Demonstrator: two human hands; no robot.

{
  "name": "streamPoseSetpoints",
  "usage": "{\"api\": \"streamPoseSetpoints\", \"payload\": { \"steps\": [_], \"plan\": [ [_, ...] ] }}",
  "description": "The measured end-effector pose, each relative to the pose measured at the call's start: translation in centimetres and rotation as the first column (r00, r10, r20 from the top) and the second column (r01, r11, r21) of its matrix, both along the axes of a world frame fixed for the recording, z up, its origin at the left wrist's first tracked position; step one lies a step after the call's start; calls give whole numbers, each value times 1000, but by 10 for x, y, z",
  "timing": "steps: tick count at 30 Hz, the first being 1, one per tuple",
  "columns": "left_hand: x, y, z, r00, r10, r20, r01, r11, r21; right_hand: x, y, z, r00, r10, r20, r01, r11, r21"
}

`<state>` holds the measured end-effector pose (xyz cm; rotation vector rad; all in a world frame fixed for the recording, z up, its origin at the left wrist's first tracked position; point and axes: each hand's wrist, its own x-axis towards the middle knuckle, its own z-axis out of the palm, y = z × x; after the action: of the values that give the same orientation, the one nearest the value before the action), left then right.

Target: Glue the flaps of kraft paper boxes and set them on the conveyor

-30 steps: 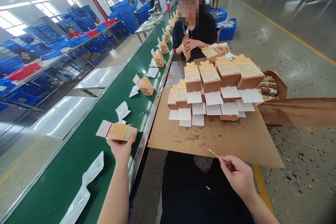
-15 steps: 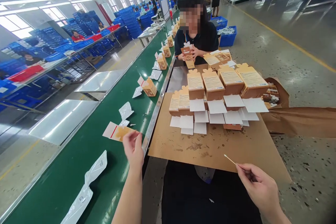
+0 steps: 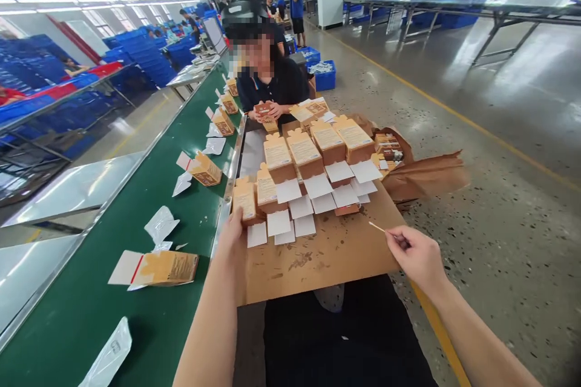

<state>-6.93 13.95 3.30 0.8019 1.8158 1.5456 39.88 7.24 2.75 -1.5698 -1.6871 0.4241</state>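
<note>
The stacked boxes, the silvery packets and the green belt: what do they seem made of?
Stacked boxes: probably thin printed card, fairly matte, given the crisp folds and white flaps. Silvery packets: likely plastic or foil film, glossy and crinkled. Green belt: perhaps rubber or plastic, smooth, with soft light reflections.

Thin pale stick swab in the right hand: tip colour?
The swab tip is white, shown in the head view.
</note>
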Motion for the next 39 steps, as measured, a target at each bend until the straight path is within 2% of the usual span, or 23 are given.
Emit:
{"api": "streamPoseSetpoints", "payload": {
  "steps": [3, 6, 9, 12, 14, 16, 18, 20, 21, 23, 25, 28, 31, 34, 39],
  "plan": [
    [-18, -42, 1, 987, 73, 141, -66, 996, -54, -4, 44, 6, 989, 116, 94, -117, 993, 1],
    [-22, -90, -4, 957, 51, 285, -51, 999, -5, -14, 81, 5, 968, 195, 158, -193, 981, -30],
    [0, -126, -15, 939, -5, 345, -6, 1000, 31, -22, 103, 6, 919, 295, 260, -279, 955, -98],
    [33, -142, -24, 920, 12, 393, -15, 1000, 5, -18, 111, 10, 891, 349, 290, -316, 936, -156],
    [49, -144, -30, 913, 19, 407, -10, 1000, -23, -7, 105, 12, 903, 325, 282, -291, 944, -155],
    [57, -144, -36, 920, 16, 391, -1, 999, -38, 6, 88, 10, 939, 243, 242, -224, 969, -104],
    [60, -145, -42, 939, 21, 344, -6, 999, -43, 11, 57, 2, 980, 131, 152, -130, 991, -22],
    [61, -147, -48, 960, 25, 278, -14, 999, -42, -2, 19, -12, 998, 57, 22, -58, 997, 49],
    [61, -148, -51, 970, 25, 243, -14, 999, -46, -15, 0, -20, 995, 86, -42, -84, 995, 59],
    [61, -149, -54, 984, 25, 176, -17, 999, -50, -54, -31, -34, 960, 241, -142, -232, 969, 79],
    [61, -147, -56, 993, 26, 117, -20, 999, -46, -100, -49, -45, 905, 390, -171, -380, 920, 92],
    [61, -144, -55, 999, 12, 45, -11, 1000, -26, -156, -50, -55, 840, 530, -119, -524, 848, 77],
    [62, -143, -54, 1000, -8, -2, 8, 999, -34, -181, -41, -62, 788, 614, -47, -613, 789, 42],
    [66, -145, -55, 999, -14, -38, 13, 1000, -23, -180, -36, -65, 792, 609, -25, -609, 793, 35],
    [72, -153, -55, 978, -38, -204, 33, 999, -28, -156, -40, -59, 861, 493, -122, -487, 870, 76]
  ]
}}
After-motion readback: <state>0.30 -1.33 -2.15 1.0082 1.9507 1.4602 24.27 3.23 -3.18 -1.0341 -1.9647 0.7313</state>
